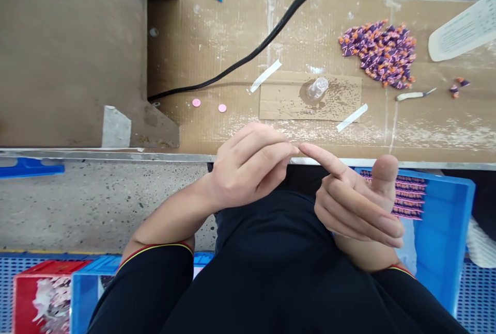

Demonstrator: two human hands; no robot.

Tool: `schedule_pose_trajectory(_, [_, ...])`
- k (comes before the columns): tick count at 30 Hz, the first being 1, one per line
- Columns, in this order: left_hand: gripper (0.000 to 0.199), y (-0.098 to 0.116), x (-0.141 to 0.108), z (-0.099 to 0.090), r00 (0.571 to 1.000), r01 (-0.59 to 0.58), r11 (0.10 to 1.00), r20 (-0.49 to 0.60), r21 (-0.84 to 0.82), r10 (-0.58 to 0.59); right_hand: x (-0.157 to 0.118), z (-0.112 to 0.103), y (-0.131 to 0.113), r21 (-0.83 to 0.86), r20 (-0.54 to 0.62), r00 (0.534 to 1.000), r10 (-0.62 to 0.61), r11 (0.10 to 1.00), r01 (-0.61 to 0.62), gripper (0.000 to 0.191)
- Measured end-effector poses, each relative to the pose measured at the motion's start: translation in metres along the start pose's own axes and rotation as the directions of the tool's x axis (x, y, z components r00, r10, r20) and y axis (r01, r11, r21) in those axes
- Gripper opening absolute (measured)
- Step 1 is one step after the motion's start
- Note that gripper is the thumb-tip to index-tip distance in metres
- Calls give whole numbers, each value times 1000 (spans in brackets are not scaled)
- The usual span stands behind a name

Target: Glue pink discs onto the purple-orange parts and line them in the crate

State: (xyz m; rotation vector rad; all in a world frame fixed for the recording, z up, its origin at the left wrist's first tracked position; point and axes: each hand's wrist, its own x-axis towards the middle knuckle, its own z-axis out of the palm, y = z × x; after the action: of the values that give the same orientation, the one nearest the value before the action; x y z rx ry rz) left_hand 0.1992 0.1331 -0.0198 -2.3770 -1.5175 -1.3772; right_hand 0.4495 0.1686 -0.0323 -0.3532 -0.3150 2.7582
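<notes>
My left hand (pixel 253 166) is over the front edge of the table, its fingers drawn together and the thumb hidden below. Whatever lies between those fingertips, if anything, is too small to make out. The fingertips meet the tip of the stretched index finger of my right hand (pixel 356 194). On that hand the thumb stands apart and the other fingers are loosely bent, with nothing visible in them. Just beyond my hands, a small clear plastic piece (pixel 318 88) stands on a wet-spotted cardboard strip (pixel 279 104). Two pink discs (pixel 196 102) lie to the left.
A pile of small purple-and-orange pieces (pixel 382 52) lies at the back right, near a white-handled tool (pixel 411 95) and a white perforated basket (pixel 461 29). A black cable (pixel 263 45) crosses the table from a metal housing (pixel 73 55). A blue tray (pixel 445 231) sits below right.
</notes>
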Motion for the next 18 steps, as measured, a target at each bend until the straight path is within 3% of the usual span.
schedule_pose_trajectory(4, [21,1,-3,2,1000,-8,999,19,-35,9,1,-1,1,188,157,987,-39,982,9,100])
schedule_pose_trajectory(10, [13,2,-1,5,997,4,999,-77,50,0,6,2,2,323,271,956,-115,946,22,97])
schedule_pose_trajectory(13, [18,4,1,5,997,-27,997,-75,66,32,6,1,5,264,255,960,-118,963,49,99])
schedule_pose_trajectory(18, [15,5,3,5,998,-37,994,-49,102,42,5,-7,10,-13,131,990,-42,999,44,120])
